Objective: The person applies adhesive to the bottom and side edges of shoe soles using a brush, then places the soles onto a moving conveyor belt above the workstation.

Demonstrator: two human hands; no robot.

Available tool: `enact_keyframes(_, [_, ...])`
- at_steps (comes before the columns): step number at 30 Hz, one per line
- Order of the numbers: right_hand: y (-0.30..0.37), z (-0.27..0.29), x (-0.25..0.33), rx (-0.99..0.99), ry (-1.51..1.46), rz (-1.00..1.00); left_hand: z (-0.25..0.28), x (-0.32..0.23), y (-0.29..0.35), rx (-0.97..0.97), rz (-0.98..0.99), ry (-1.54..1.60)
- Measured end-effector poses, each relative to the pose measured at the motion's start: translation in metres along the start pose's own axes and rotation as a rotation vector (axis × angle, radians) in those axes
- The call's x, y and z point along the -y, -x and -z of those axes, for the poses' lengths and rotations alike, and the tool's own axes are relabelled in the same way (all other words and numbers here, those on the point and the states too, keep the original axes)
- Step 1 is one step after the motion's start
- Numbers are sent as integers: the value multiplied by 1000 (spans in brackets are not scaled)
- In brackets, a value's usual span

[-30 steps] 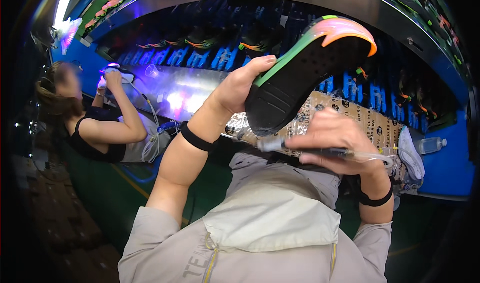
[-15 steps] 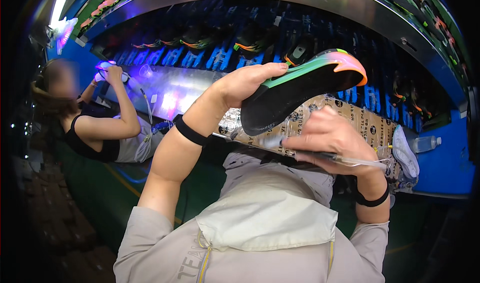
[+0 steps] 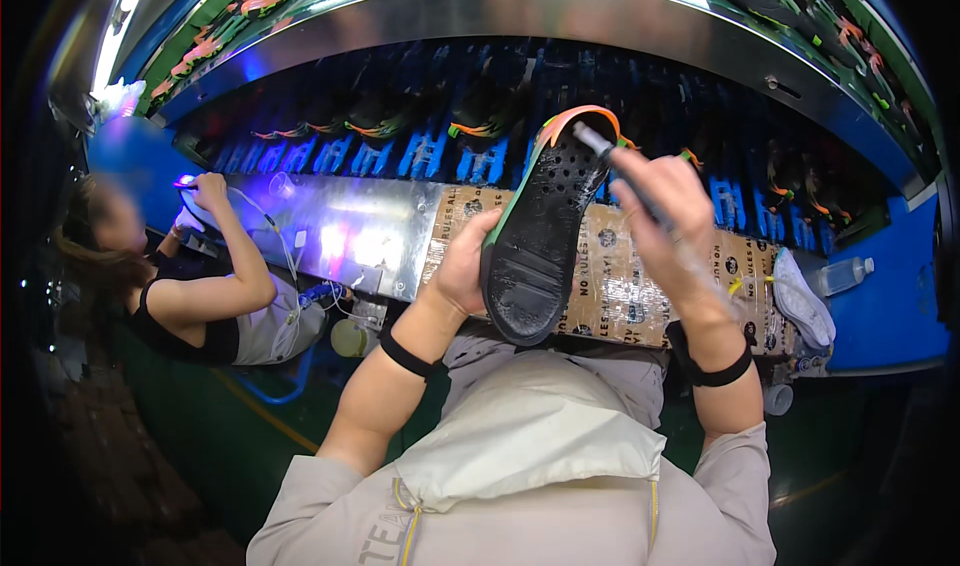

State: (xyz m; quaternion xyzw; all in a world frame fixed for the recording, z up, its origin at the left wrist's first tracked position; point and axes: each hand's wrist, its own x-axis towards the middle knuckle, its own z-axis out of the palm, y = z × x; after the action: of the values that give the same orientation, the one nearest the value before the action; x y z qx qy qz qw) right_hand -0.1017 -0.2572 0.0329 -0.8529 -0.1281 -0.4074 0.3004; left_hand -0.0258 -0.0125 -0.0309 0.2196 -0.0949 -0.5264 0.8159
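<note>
Cardboard-topped bench (image 3: 625, 306) behind black sole (image 3: 540, 236), seemingly green floor (image 3: 215, 431).

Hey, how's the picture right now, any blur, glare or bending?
Head view: right hand blurred, black sole comparatively sharp; head view: purplish-white glare on the metal tabletop at left; head view: metal beam bowed by the fisheye, corners dark.
</note>
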Motion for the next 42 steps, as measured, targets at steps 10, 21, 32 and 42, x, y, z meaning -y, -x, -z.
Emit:
enact_keyframes(10, [20, 6, 30, 540, -430, 152, 21, -1, 5, -15, -116, 78])
enact_keyframes(21, [35, 4, 40, 596, -537, 1, 34, 7, 24, -92, -200, 130])
enact_keyframes(32, [136, -40, -57, -51, -308, -579, 87, 3, 93, -181, -265, 190])
enact_keyframes(42, [192, -70, -80, -95, -245, -582, -109, -211, 18, 208, -615, -110])
